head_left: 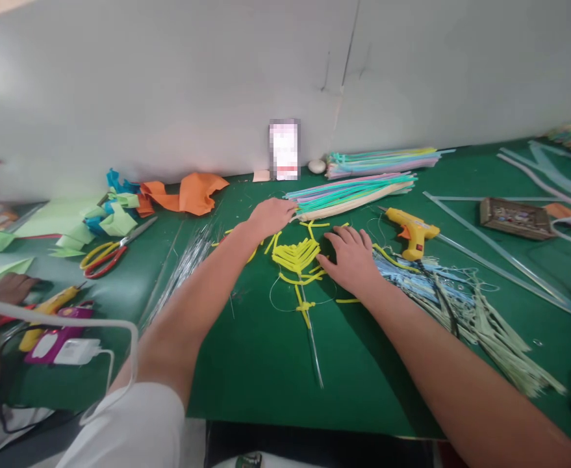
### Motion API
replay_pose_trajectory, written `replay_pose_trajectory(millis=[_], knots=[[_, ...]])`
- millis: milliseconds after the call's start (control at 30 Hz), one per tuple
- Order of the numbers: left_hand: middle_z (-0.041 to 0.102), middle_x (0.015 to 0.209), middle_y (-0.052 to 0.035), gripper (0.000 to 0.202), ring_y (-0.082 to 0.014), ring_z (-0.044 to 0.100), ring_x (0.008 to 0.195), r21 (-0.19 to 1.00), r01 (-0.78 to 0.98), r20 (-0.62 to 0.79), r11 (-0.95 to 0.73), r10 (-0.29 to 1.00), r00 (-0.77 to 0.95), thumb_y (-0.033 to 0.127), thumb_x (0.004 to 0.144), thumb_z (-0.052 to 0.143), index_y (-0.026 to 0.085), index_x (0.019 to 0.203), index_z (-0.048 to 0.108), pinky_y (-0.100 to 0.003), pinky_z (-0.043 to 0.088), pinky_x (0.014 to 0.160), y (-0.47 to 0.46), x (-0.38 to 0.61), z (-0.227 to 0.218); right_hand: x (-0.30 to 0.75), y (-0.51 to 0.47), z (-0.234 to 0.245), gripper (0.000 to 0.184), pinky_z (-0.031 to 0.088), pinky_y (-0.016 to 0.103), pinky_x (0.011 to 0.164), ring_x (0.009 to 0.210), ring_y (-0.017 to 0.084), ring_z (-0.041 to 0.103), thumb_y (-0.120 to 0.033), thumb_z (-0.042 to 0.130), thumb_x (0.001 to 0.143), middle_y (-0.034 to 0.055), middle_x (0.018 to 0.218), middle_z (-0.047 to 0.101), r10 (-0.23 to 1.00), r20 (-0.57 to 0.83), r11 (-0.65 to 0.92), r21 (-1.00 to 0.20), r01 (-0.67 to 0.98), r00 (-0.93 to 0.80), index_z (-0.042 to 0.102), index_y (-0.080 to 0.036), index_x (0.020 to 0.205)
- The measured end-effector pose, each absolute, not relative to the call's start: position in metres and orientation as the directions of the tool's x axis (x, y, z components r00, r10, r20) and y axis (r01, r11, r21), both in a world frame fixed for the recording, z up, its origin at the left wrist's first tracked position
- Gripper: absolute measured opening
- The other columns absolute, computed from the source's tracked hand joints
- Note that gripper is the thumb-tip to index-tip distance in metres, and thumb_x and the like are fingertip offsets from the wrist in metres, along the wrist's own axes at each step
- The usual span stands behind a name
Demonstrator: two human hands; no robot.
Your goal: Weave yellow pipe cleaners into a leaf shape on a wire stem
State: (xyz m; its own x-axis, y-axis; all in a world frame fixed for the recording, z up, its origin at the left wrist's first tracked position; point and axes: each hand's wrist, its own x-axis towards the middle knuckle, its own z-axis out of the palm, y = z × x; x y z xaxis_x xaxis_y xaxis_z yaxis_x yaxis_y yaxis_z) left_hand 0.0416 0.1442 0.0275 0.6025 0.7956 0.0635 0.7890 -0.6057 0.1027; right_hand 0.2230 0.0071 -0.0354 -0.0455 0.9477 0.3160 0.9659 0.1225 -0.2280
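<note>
My left hand point(273, 218) reaches to the near-left end of a bundle of pastel fuzzy strips point(358, 195), which look like pipe cleaners. Its fingertips are at the strip ends; whether they grip any cannot be seen. My right hand point(353, 257) lies on the green table with fingers apart, holding nothing. Between the hands is a heart-like yellow shape point(295, 255) of short slanted strips. Below it, a thin clear stem point(316, 357) carries a small yellow knot point(305, 307). Loose yellow pieces lie around both hands.
Right: a yellow glue gun point(412, 231), pale tassel-like cords point(490, 325), a small box of bits point(516, 218). Left: clear wires point(182, 273), scissors point(114, 253), orange paper point(202, 193), a purple power strip point(58, 335) and another person's hand point(10, 289). A phone point(284, 149) leans on the back wall.
</note>
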Motion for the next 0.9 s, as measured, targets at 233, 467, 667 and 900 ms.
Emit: replay_pose_trajectory(millis=[233,467,667,900], knots=[[0.065,0.107,-0.0169,0.03,-0.0291,0.056,0.11,-0.222,0.801,0.149,-0.556,0.793,0.591,0.017,0.09,0.044,0.012,0.098,0.071,-0.042,0.042,0.093,0.139,0.008,0.038,0.22,0.008,-0.037,0.047,0.019,0.054,0.112,0.13,0.032,0.042,-0.04,0.049,0.088,0.0161,0.136,0.055,0.941,0.327,0.162,-0.224,0.961,-0.082,0.056,-0.014,0.126],[0.066,0.102,-0.0128,0.036,-0.0265,0.061,0.096,-0.093,0.921,0.144,-0.379,0.91,0.389,0.011,0.085,0.044,0.019,0.109,0.07,-0.037,0.046,0.08,0.127,-0.013,0.045,0.22,0.007,-0.038,0.045,0.02,0.053,0.113,0.13,0.031,0.043,-0.038,0.05,0.087,0.0143,0.135,0.056,0.932,0.354,0.173,-0.236,0.956,-0.081,0.058,-0.014,0.124],[0.067,0.106,-0.0095,0.029,-0.0252,0.063,0.095,0.073,0.895,0.092,-0.439,0.897,0.433,0.032,0.086,0.052,0.02,0.107,0.068,-0.033,0.047,0.077,0.132,0.005,0.025,0.219,0.008,-0.036,0.046,0.022,0.052,0.112,0.129,0.031,0.044,-0.036,0.052,0.086,0.0159,0.134,0.056,0.924,0.372,0.19,-0.234,0.954,-0.093,0.056,-0.013,0.125],[0.07,0.107,-0.0078,0.027,-0.0221,0.063,0.1,0.24,0.784,0.21,-0.573,0.819,0.534,0.029,0.088,0.049,0.02,0.103,0.069,-0.032,0.048,0.086,0.153,0.045,0.016,0.22,0.009,-0.037,0.045,0.022,0.051,0.112,0.128,0.031,0.044,-0.036,0.052,0.086,0.0142,0.133,0.057,0.923,0.372,0.196,-0.248,0.949,-0.094,0.057,-0.013,0.125]])
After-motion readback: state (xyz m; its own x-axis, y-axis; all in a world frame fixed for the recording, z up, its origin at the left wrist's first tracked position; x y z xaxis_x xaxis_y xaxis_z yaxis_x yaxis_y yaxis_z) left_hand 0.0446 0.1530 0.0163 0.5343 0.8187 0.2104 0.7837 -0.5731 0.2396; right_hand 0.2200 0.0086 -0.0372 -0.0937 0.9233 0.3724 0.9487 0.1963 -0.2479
